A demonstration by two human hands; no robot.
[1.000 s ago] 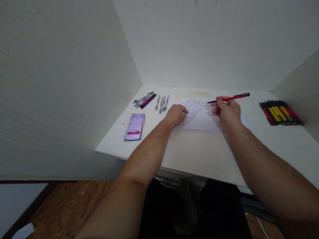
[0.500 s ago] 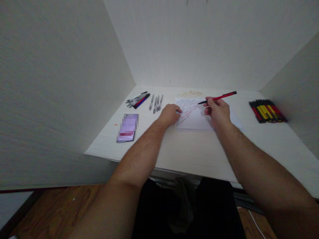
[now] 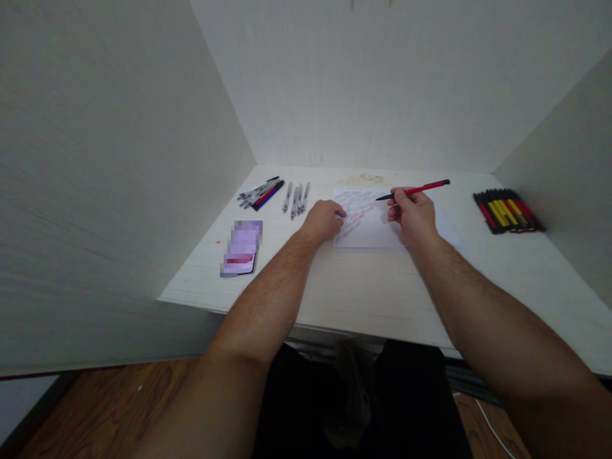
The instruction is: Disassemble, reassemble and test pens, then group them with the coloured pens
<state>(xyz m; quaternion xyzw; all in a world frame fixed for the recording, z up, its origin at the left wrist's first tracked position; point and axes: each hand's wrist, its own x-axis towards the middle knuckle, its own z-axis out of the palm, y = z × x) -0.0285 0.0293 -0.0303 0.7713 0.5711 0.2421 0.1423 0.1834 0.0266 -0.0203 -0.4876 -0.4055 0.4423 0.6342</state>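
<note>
A red pen [image 3: 430,186] with black ends is pinched in my right hand [image 3: 415,213], its dark tip pointing left over a white sheet of paper [image 3: 373,237]. Slanting rows of reddish and grey marks cover the sheet's left and upper part. I cannot tell whether the tip touches the paper. My left hand [image 3: 324,220] lies over the sheet's left edge, holding nothing, with its fingers loosely bent and apart.
Several clear pens [image 3: 296,199] lie left of the paper. Beyond them is a pile of clear, blue, red and black pens [image 3: 262,192]. A phone [image 3: 243,245] lies nearer the front. Red and yellow pens [image 3: 507,211] form a row at right. Walls enclose the desk [image 3: 363,293].
The red pen has tilted lower, its back end dropping and its tip shifting slightly left. My left hand stays on the paper's edge. The whole view has shifted a little.
</note>
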